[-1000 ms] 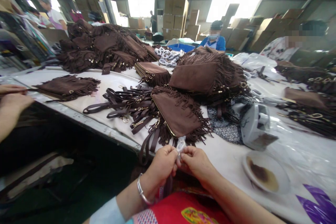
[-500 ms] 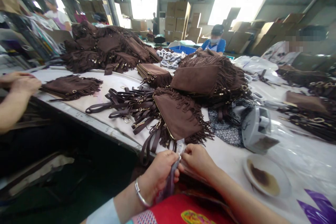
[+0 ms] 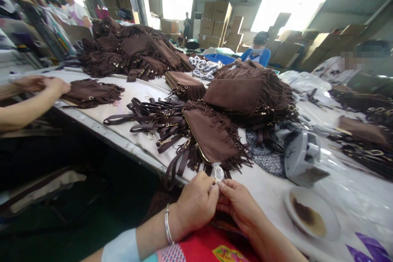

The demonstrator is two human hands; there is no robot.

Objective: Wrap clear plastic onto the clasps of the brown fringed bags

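Observation:
My left hand (image 3: pixel 198 200), with a silver bracelet at the wrist, has its fingers pinched together at the table's front edge. Touching it from the right is my right hand (image 3: pixel 238 202), also pinched. A small clear plastic wrap (image 3: pixel 217 172) around a metal piece sticks up from between the fingertips. Which hand bears it more, I cannot tell. Just beyond lies a brown fringed bag (image 3: pixel 211 133) with a gold zipper edge. Dark straps with metal clasps (image 3: pixel 166 123) spread out to its left.
Fringed bags are heaped at the back left (image 3: pixel 132 49) and centre (image 3: pixel 236 94). A tape dispenser (image 3: pixel 302 157) and a stained plate (image 3: pixel 311 213) stand on the right. Another person's hands (image 3: pixel 50 86) are at the left edge, beside a bag (image 3: pixel 92 92).
My hands have come together, and the left has turned over its fingers. The strap that hung from it is now hidden. The other person's hands have moved right, and the view has shifted slightly.

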